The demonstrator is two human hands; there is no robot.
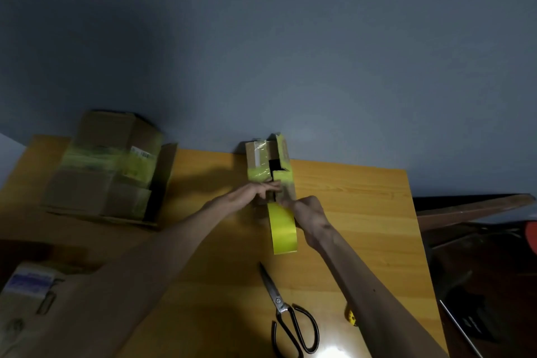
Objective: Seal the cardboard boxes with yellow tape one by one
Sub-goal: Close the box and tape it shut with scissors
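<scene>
Now the fingers (271,185) of the left hand (252,193) are stretched out straight and lying flat on top of the cardboard box (257,154), pressing down near its close end, right at the edge of a yellow band already stuck across it. Over on the other side, the right hand (309,212) is bent at the wrist with its fingers curled in on the yellow tape (283,231), gripping it where it meets the near end of the box; the fingertips themselves are tucked out of sight behind the tape. That tape runs as a broad bright strip from the box back toward the person, lying over the worktop (363,212). The box sits at the far edge of the worktop, up against the grey wall (290,52), long side pointing away, with a dark gap showing in its top between the flaps. Nearer the person, a pair of scissors (283,308) rests flat, blades pointing toward the tape, black handles closest. Just right of them a small yellow object (351,319) peeks out beside the right forearm. Far left, a stack of boxes (101,177) wrapped with yellow bands stands well apart, and a labelled sheet of cardboard (32,285) fills the near left corner.
</scene>
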